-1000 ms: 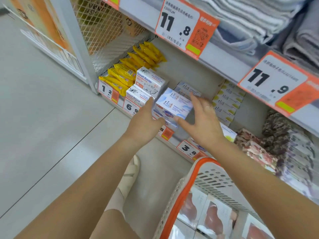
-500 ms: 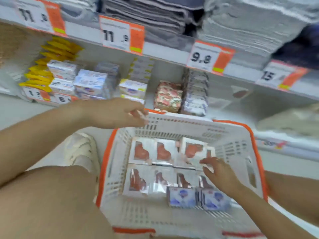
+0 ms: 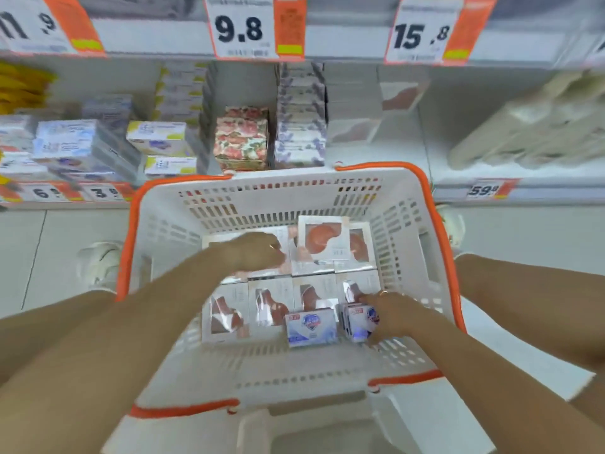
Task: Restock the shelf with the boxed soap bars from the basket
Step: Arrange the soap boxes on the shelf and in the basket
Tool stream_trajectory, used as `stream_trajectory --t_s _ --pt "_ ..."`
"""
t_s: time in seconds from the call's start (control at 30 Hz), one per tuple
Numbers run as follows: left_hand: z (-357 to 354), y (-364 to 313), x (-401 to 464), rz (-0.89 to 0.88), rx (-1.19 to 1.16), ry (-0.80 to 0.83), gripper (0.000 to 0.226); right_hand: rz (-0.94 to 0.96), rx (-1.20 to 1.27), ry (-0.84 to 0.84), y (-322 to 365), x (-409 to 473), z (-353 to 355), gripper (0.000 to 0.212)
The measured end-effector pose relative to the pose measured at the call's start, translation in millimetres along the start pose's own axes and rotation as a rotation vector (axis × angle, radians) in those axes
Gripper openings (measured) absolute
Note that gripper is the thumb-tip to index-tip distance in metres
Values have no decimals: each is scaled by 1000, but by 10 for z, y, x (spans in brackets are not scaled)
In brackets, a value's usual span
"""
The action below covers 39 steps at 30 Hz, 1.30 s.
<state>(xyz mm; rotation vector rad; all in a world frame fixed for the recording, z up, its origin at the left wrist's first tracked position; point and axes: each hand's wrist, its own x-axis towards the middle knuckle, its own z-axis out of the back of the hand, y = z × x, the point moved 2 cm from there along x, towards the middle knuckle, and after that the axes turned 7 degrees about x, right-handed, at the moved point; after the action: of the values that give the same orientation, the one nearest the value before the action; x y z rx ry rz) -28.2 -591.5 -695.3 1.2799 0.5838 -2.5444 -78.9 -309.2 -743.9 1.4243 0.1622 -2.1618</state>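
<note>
Shop aisle, white shelf [image 3: 360, 152] part-stocked. My right hand [image 3: 389, 314] grips blue-white soap box [image 3: 360, 322]; left hand [image 3: 258, 252] curled, hold unclear. White orange-rimmed basket [image 3: 294, 198] mostly full.

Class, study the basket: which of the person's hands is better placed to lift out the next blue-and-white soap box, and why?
The right hand: it already grips one blue-and-white soap box at the basket's near right. The left hand rests farther back, over the windowed white boxes.

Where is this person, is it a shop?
Yes, most likely a shop aisle. Price tags like the 9.8 tag hang on the shelf, boxed soaps sit stacked there, and a shopping basket holds more.
</note>
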Motion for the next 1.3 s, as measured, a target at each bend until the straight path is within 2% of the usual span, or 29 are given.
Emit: stream_trajectory --t_s 0.1,0.2,0.3,0.4,0.47,0.6,0.67,0.73,0.83,0.9,0.97,1.03,1.17,1.3 --pt "-496 -360 76 -19 -114 152 41 24 -13 24 -39 54 -48 114" --pt "-955 -482 189 8 -220 189 34 40 5 -22 -101 54 -48 107" --pt "-1204 -603 205 -14 -208 157 55 52 29 -43 -121 88 -39 98" --pt "-1285 -661 276 -34 -207 133 71 16 243 28 -126 157 -77 91" --pt "-1263 -689 296 -51 -249 100 62 -8 327 73 -131 183 -71 87" --pt "-1219 -674 283 -62 -311 50 39 0 189 68 -119 208 1 93" --pt "-1157 -688 253 -60 -373 9 35 19 167 73 -99 189 36 93" --pt "-1079 -684 226 -47 -577 47 44 36 216 61 -85 120 106 87" --pt "-924 -687 137 -107 -891 214 79 62 510 26 -103 -32 329 60" --pt "-800 -679 49 -179 -1074 273 75 119 847 59 -85 -168 500 47" --pt "-682 -658 -51 -217 -1203 296 64 135 1124 88 -23 -307 632 55" --pt "-587 -612 -125 -228 -1319 237 60 179 1270 46 81 -419 730 62" --pt "-398 -515 -302 -212 -1517 17 47 286 1504 -111 327 -614 875 50" --pt "-214 -404 -553 -260 -1607 -117 41 382 1711 -189 420 -785 952 45"
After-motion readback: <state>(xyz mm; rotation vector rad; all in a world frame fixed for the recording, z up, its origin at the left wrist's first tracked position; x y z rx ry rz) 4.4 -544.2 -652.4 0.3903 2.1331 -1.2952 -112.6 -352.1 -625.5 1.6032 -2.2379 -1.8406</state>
